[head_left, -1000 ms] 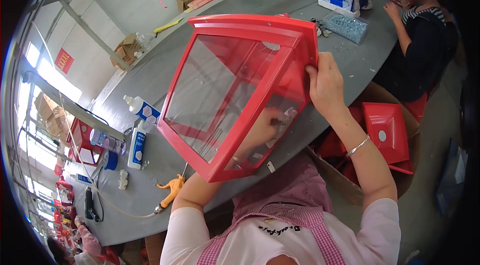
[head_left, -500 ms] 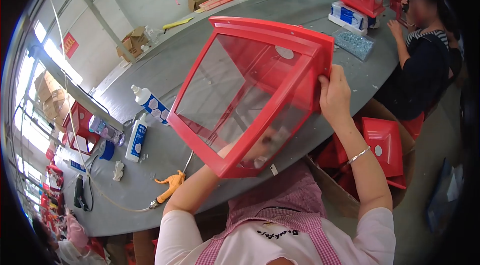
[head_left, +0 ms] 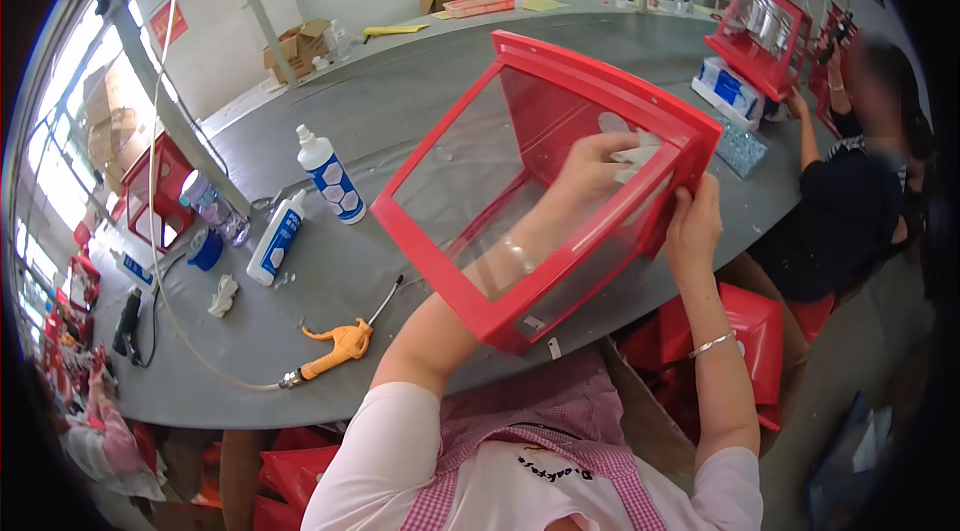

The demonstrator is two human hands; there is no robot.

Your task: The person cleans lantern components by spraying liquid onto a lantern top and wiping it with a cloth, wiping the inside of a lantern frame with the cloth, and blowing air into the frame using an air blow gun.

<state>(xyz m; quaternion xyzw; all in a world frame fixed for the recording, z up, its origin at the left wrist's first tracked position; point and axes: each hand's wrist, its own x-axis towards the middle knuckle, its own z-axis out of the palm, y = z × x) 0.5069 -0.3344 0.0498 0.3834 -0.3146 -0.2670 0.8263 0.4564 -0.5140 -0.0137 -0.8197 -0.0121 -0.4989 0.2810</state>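
A red lantern-shaped frame with clear panels is held tilted above the table's near edge. My right hand grips its right-hand edge, thumb on the outside. My left forearm reaches inside the frame from below. Seen through a clear panel, my left hand is closed on a white cloth or tissue, near the red end of the frame with a pale round spot. The panel's reflections partly blur the left fingers.
On the grey table lie an orange air blow gun, two white-and-blue bottles, a crumpled tissue and a glue gun. Red parts fill a box at right. A co-worker stands at the far right.
My left hand has moved up inside the frame, from its lower part to the end with the round spot. The frame sits farther right in view, and the view has shifted.
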